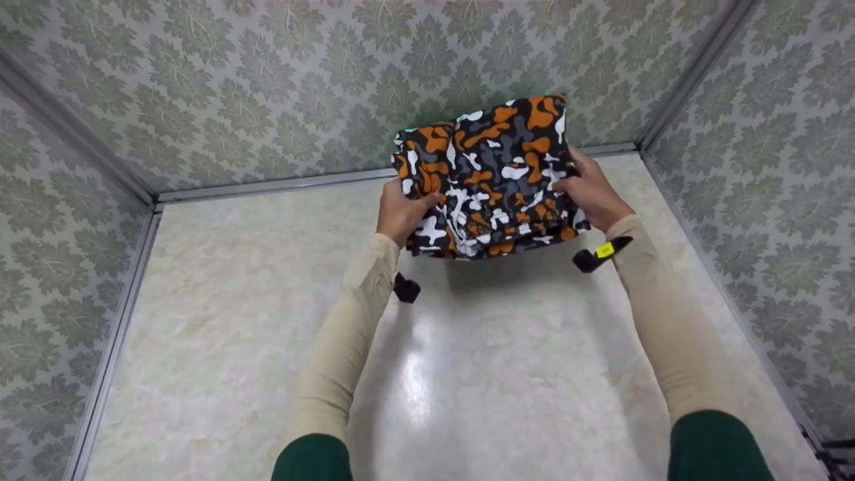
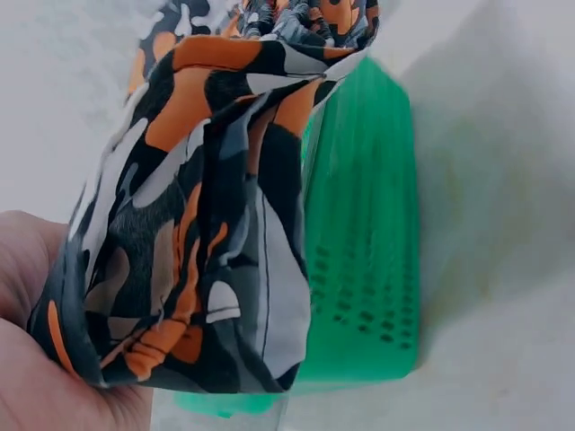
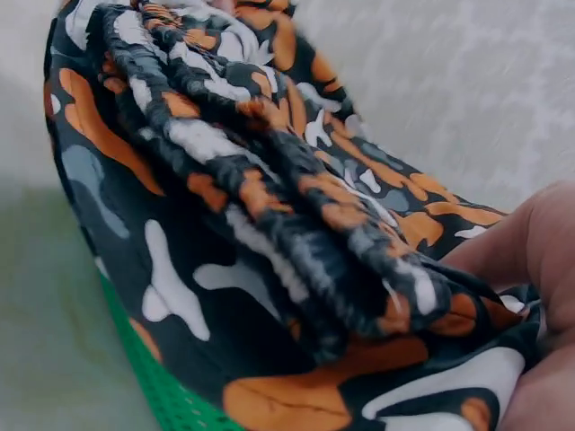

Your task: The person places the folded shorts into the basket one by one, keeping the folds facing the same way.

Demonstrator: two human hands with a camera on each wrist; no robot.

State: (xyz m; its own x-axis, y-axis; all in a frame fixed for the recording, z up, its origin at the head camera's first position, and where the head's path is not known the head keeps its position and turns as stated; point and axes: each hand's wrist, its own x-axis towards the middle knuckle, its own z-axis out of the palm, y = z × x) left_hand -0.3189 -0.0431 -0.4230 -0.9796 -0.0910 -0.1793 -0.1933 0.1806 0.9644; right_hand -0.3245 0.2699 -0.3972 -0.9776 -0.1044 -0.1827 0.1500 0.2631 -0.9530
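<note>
Both hands hold up folded camouflage shorts (image 1: 497,174) in orange, black, grey and white, with a gathered elastic waistband and a white drawstring on the near side. My left hand (image 1: 403,210) grips the left edge, thumb on top. At the right edge, my right hand (image 1: 593,190) pinches the cloth between thumb and fingers. A green plastic basket (image 2: 364,242) with a perforated wall stands just below and behind the shorts, which hide most of it in the head view. Part of its holed wall (image 3: 184,409) shows under the cloth in the right wrist view.
A pale, glossy marbled surface (image 1: 267,321) lies under the hands. Patterned wall panels (image 1: 267,87) close in the back and both sides, with metal rails along their bases. Black wrist-camera mounts (image 1: 601,254) stick out from the forearms.
</note>
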